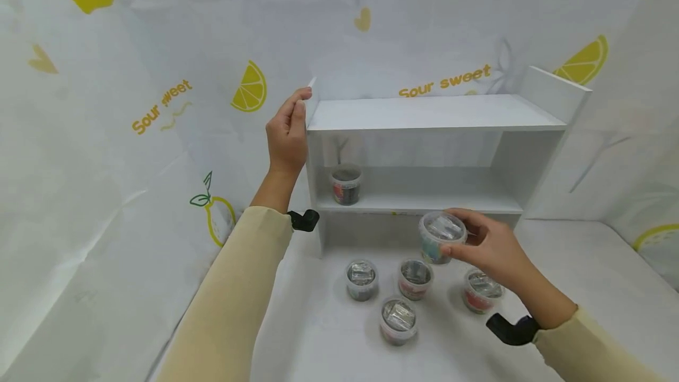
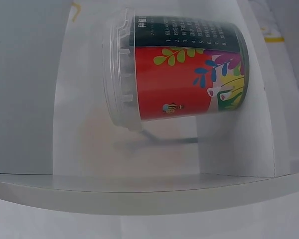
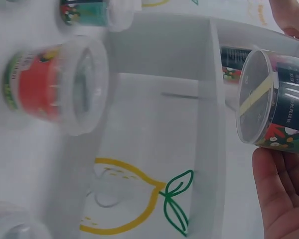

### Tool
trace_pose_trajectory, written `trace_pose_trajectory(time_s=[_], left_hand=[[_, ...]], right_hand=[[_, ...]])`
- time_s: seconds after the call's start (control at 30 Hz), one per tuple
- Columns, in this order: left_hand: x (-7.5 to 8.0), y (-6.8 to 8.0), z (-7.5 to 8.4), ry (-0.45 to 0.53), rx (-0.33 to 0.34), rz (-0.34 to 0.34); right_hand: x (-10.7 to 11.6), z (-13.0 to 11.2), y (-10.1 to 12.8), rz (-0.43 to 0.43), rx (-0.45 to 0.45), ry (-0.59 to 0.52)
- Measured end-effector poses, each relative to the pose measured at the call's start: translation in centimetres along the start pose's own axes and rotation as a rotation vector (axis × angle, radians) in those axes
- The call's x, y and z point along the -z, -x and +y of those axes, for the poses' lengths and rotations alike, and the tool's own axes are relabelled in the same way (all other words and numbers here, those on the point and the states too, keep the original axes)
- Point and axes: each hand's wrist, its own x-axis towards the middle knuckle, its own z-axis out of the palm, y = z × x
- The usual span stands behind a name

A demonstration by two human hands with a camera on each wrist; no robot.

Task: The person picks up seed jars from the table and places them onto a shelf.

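Note:
My right hand grips a clear-lidded plastic tub between thumb and fingers, raised in front of the shelf's lower part. In the right wrist view, this tub shows a dark label with a colourful plant print. With my left hand I hold the upper left side panel of the white shelf unit. A red and dark tub stands at the left end of the middle shelf; the left wrist view shows this tub close up.
Several lidded tubs stand on the white surface before the shelf: a left one, a middle one, a front one and a red one below my right hand. A lemon-printed white sheet hangs behind.

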Motion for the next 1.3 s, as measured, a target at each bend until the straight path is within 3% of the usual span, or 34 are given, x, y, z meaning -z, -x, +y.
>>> trace_pose_trajectory(time_s=[0.17,0.33,0.63,1.07,1.3], left_hand=[[-0.1,-0.1,-0.2,0.007,-0.031,0.001],[-0.1,-0.1,-0.3,-0.002,-0.021,0.004],[-0.1,-0.1,-0.2,-0.008,-0.019,-0.003],[0.0,0.0,0.0,-0.008,-0.020,0.005],[0.1,-0.1,-0.2,-0.008,-0.009,0.005]], right_hand=[[-0.3,-1.2,-3.2,0.001,-0.012,-0.011],[-1.1,-2.2,-6.5,-0.017,-0.055,-0.037],[-2.9,-2.7,-10.6,-0.015,-0.074,0.054],[-4.7,-1.9,-12.3,-0.009,-0.187,-0.055],[-5.1,-1.7,-12.2,0.002,-0.175,-0.060]])
